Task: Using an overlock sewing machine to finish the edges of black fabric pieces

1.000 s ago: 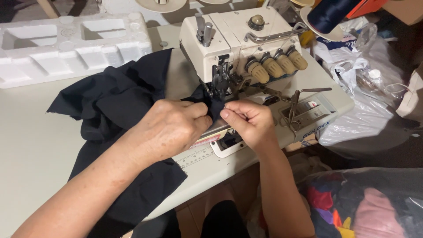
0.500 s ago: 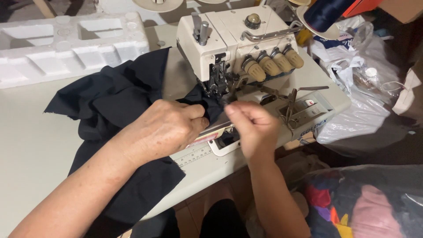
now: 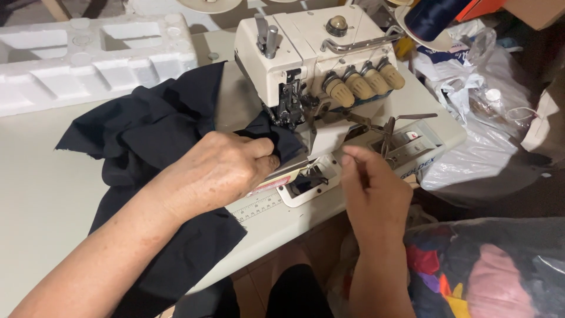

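A cream overlock sewing machine (image 3: pixel 312 47) stands on the pale table (image 3: pixel 41 194). Black fabric (image 3: pixel 147 129) lies spread to its left, one corner tucked under the presser foot (image 3: pixel 291 109). My left hand (image 3: pixel 218 171) rests on that fabric, thumb and fingers gripping the fold just left of the foot. My right hand (image 3: pixel 374 191) hovers off the fabric at the machine's front right, fingertips pinched together; whether a thread is between them is too fine to tell.
White foam packing (image 3: pixel 88 53) sits at the back left. Clear plastic bags (image 3: pixel 477 135) pile up right of the machine, below a dark blue thread cone (image 3: pixel 432 15). A bag of colourful cloth scraps (image 3: pixel 488 271) stands at the lower right. Metal snips (image 3: pixel 388 132) lie on the machine bed.
My right hand has let go of the fabric at the presser foot and drawn back to the right and toward me. The left hand keeps its hold.
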